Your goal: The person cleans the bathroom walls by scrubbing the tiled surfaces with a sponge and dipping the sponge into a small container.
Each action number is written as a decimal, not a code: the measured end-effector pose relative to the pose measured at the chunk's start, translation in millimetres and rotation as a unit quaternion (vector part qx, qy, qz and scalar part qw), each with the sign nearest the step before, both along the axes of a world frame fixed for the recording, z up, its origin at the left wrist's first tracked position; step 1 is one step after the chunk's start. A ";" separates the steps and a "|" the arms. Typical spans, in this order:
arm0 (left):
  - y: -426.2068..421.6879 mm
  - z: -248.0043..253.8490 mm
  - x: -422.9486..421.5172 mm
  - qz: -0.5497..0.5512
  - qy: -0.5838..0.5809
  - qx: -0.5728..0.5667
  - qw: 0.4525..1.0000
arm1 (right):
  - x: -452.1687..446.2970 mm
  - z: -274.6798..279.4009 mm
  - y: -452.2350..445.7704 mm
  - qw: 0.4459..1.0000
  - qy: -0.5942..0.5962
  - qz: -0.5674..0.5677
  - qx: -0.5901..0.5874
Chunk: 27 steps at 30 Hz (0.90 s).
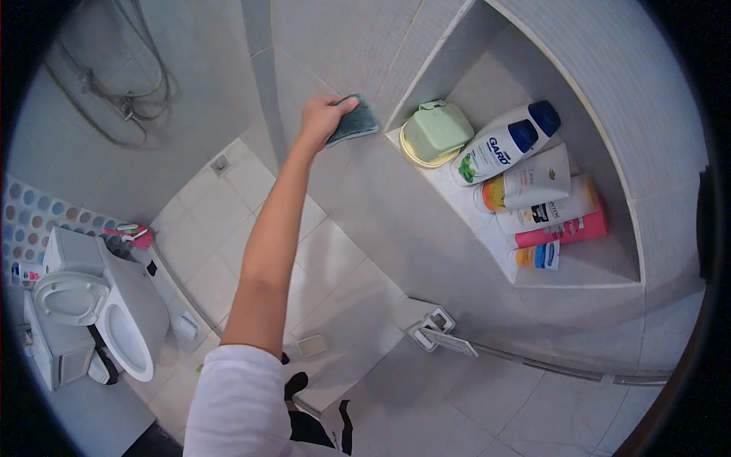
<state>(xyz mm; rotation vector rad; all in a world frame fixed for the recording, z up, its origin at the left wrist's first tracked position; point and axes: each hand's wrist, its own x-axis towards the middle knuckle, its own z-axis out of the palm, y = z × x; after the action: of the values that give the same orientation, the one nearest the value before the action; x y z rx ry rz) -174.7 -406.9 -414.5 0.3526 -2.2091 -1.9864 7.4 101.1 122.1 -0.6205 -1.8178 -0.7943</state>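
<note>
My left hand [322,120], at the end of an outstretched arm in a white sleeve, is closed on a grey-green scrubbing sponge [355,124]. The thumb lies over the sponge's near face. Sponge and hand are at the tiled wall [358,57], just left of a recessed shelf [487,65]; whether the sponge presses on the tiles I cannot tell. Nearest to it on the shelf is a pale green lidded box [440,129] over a yellowish round rim. My right hand is out of view.
Several bottles, among them a white GARD bottle [493,152], and a pink bottle [567,230] stand in the recess. A shower hose [145,46] hangs at upper left. A toilet [126,335] stands at left. A white floor fitting [435,327] lies below the shelf.
</note>
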 end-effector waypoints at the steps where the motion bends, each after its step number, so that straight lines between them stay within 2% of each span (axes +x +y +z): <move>1: -1.8 0.6 -3.2 -0.001 -0.001 0.004 1.000 | -0.8 1.8 -0.2 0.995 -0.016 -0.075 -0.063; 2: -5.4 5.7 -4.6 0.016 0.020 -0.054 0.998 | 7.5 -38.7 -40.4 0.993 0.000 0.083 0.080; 3: -10.5 13.8 -2.7 0.034 0.039 -0.111 0.992 | 13.1 -61.1 -64.5 0.945 0.015 0.241 0.219; 4: -10.4 41.7 2.6 0.037 0.036 -0.108 0.993 | 14.4 -60.4 -64.5 0.944 0.013 0.244 0.222; 5: -6.1 84.8 7.5 0.050 0.078 -0.116 0.989 | 14.4 -59.6 -60.9 0.944 0.016 0.237 0.231; 6: -5.7 106.3 11.4 0.062 0.117 -0.126 0.983 | 13.6 -60.3 -59.7 0.944 0.019 0.230 0.237; 10: -16.6 30.4 -5.1 0.066 0.088 -0.197 0.974 | 15.1 -70.5 -71.9 0.948 0.041 0.233 0.213; 11: -19.8 27.9 -6.4 0.066 0.091 -0.198 0.974 | 14.8 -69.9 -72.0 0.948 0.039 0.227 0.220; 13: -23.6 27.7 -4.1 0.055 0.004 -0.161 0.985 | 14.9 -64.7 -70.0 0.946 0.037 0.223 0.233; 14: -32.5 38.3 -9.6 0.084 0.018 -0.131 0.988 | 15.0 -62.1 -66.3 0.944 0.025 0.218 0.247; 16: -60.4 84.6 -24.9 0.256 0.082 -0.044 0.962 | 14.6 -62.4 -67.0 0.941 0.028 0.215 0.259; 18: -89.1 149.7 -30.8 0.356 0.241 -0.134 0.893 | 13.5 -65.1 -73.0 0.941 0.032 0.232 0.245; 20: -91.7 182.9 -50.0 0.371 0.373 -0.188 0.829 | 12.8 -63.3 -69.7 0.938 0.034 0.233 0.253; 22: -37.6 156.0 -52.6 0.266 0.347 -0.280 0.855 | 13.3 -62.6 -67.7 0.937 0.033 0.235 0.257; 23: -5.1 130.7 -45.2 0.291 0.456 -0.226 0.810 | 13.7 -62.8 -67.5 0.939 0.036 0.228 0.254; 24: 16.7 102.7 -30.8 0.291 0.430 -0.232 0.823 | 13.8 -63.6 -66.7 0.942 0.039 0.220 0.251; 25: 40.4 76.6 0.0 0.224 0.416 -0.223 0.852 | 14.2 -64.2 -64.9 0.942 0.043 0.220 0.248; 27: 55.7 20.1 15.0 0.205 0.423 -0.270 0.840 | 14.8 -62.5 -62.8 0.944 0.042 0.211 0.251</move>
<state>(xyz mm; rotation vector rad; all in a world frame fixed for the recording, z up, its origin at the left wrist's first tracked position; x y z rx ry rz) -159.7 -351.2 -394.4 -0.1192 -1.7610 -0.9312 22.2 38.3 59.6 0.0677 -1.5076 -0.8697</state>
